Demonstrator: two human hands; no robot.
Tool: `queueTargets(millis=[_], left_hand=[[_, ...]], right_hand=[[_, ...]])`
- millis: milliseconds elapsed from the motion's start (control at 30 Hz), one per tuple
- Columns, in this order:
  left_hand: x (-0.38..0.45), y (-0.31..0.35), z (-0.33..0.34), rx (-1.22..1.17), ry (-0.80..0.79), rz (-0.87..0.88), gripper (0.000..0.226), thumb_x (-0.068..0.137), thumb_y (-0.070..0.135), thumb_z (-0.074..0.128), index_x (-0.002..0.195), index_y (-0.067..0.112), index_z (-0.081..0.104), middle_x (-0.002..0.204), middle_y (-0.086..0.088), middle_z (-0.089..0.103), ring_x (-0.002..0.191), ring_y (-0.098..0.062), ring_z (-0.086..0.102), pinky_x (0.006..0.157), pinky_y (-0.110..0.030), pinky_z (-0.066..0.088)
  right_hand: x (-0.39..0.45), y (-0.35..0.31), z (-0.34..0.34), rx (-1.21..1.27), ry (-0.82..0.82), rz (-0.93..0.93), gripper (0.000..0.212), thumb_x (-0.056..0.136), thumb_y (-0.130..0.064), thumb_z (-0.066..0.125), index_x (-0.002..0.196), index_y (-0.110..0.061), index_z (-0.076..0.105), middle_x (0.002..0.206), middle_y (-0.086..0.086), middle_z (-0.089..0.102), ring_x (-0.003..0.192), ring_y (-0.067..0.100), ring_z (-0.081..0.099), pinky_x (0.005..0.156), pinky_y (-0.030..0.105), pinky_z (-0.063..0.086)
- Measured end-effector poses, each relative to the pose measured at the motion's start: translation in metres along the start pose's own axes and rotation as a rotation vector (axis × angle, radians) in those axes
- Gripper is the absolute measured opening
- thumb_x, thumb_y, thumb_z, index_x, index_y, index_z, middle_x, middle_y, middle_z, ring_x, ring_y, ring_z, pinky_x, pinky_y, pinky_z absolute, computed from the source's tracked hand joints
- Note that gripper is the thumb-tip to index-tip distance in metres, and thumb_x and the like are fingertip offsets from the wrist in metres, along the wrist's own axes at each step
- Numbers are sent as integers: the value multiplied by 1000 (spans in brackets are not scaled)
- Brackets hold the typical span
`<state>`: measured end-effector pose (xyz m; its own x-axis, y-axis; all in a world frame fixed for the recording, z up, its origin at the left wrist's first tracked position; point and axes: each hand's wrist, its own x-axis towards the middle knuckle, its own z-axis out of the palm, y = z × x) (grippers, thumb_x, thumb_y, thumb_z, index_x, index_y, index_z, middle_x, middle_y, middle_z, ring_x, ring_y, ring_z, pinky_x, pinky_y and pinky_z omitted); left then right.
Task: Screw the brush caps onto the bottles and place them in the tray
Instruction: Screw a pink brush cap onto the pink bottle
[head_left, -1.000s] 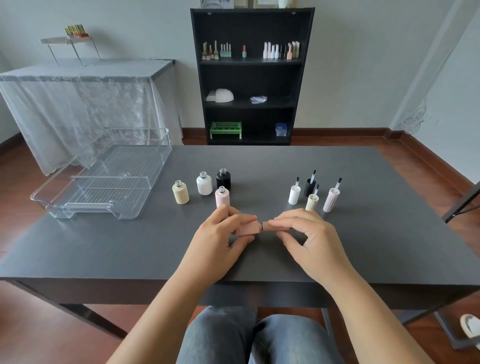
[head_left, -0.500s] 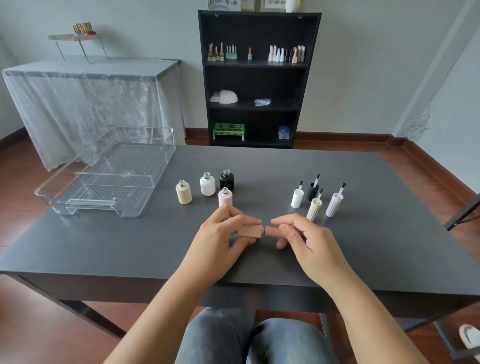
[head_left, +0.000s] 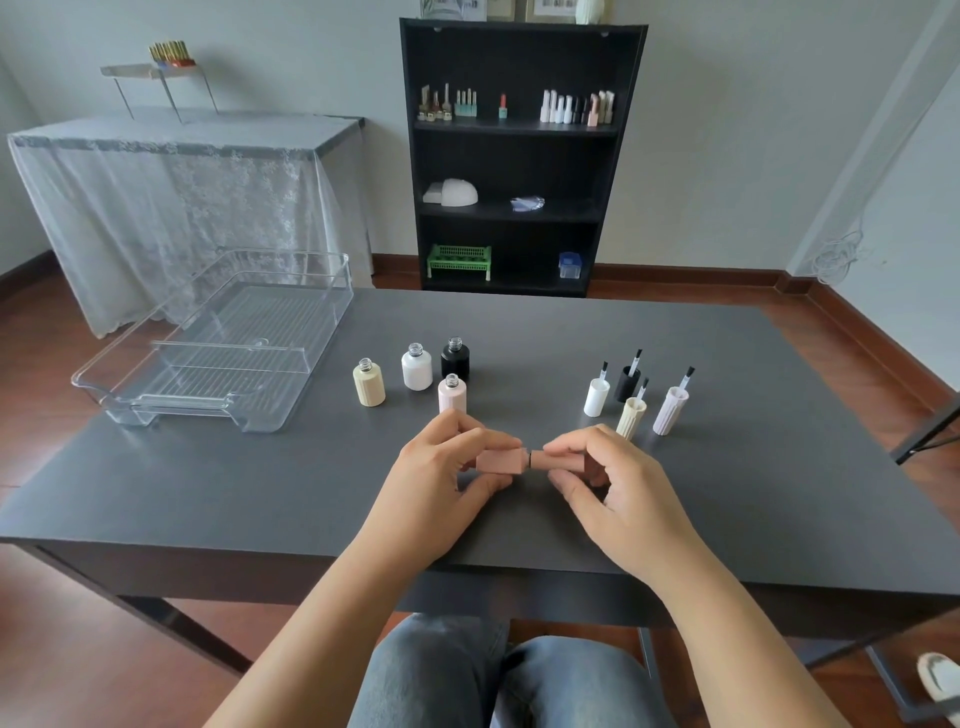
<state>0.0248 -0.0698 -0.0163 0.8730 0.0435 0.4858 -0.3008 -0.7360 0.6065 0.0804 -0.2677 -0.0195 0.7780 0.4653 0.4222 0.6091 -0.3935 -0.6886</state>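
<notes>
My left hand (head_left: 441, 470) grips a tan square bottle (head_left: 501, 461) held sideways above the grey table (head_left: 260, 493). My right hand (head_left: 618, 486) pinches the matching tan brush cap (head_left: 563, 460), joined to the bottle's neck with a thin dark gap showing. Several open bottles stand behind: cream (head_left: 369, 383), white (head_left: 416, 367), black (head_left: 455, 358) and pale pink (head_left: 452, 394). To the right stand upturned brush caps: white (head_left: 596, 396), black (head_left: 627, 382), cream (head_left: 631, 417) and pale pink (head_left: 670, 409). A clear plastic tray (head_left: 156, 364) with nothing in it sits at the table's left.
A black shelf unit (head_left: 519, 156) with small bottles stands behind the table. A lace-covered side table (head_left: 171, 171) is at the back left. My knees in jeans (head_left: 498, 675) are under the table's near edge.
My right hand's fingers have shifted around the cap, as in turning it. The cap and bottle stay joined at the same spot, and the camera has tilted slightly.
</notes>
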Motion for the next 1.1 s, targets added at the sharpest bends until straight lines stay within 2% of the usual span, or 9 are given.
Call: queueTargets(millis=[200,300,400,500,600,733,900,1000,1100], left_hand=[[0,1,0,-8,-5,11,31,77,13,80,103,28,73,94,8,57,80,-6,54,72,-8,38],[-1,1,-1,-10,6,12,31,76,14,80,103,28,73,95,8,58,81,-3,54,72,-9,39],[-1,0,0,-13,4,10,31,77,14,80,104,28,73,95,9,57,81,-1,53,72,-8,39],[-1,0,0,-4,-6,3,32,76,15,79,104,29,72,95,10,57,81,-2,54,73,-8,39],[-1,1,0,2,-8,3,32,76,14,79,104,28,73,95,10,57,81,-5,54,72,-10,40],[-1,2,-1,-8,-10,8,32,76,12,80,104,25,73,94,7,58,80,-2,53,73,-10,40],[-1,3,-1,-11,-9,7,31,76,12,80,104,25,73,95,7,58,80,-6,55,73,-16,45],[-1,3,-1,-2,-10,8,31,77,13,80,104,26,73,95,8,58,80,-5,54,72,-13,43],[-1,3,-1,7,-16,6,31,77,13,79,104,27,73,95,8,58,80,-6,54,72,-13,43]], right_hand=[[0,3,0,-4,-7,45,10,93,-27,60,100,-28,66,75,-4,68,70,15,61,65,32,49],[0,3,0,23,11,35,20,85,-27,71,104,-29,65,93,-12,66,84,7,62,71,20,48],[0,3,-1,-30,16,-60,31,76,-11,79,102,-24,68,99,-11,61,89,7,58,73,11,41],[1,3,-1,-56,45,-111,28,75,-2,78,96,-20,71,92,-8,63,87,10,59,78,19,45],[-1,3,-1,-64,68,-89,21,80,-11,76,96,-24,71,86,-14,65,82,12,60,74,25,48],[-2,4,0,-18,70,-10,18,86,-24,69,103,-31,66,78,-11,64,74,9,57,66,14,41],[-2,1,-1,-24,68,-70,41,76,-14,80,111,-26,63,98,-9,63,88,4,55,77,5,35],[-2,3,-1,-32,73,-82,40,76,-7,78,109,-24,64,90,-8,64,83,6,55,77,8,38],[-2,5,0,2,72,-41,31,83,-15,74,109,-26,63,81,-11,64,76,12,59,72,20,46]])
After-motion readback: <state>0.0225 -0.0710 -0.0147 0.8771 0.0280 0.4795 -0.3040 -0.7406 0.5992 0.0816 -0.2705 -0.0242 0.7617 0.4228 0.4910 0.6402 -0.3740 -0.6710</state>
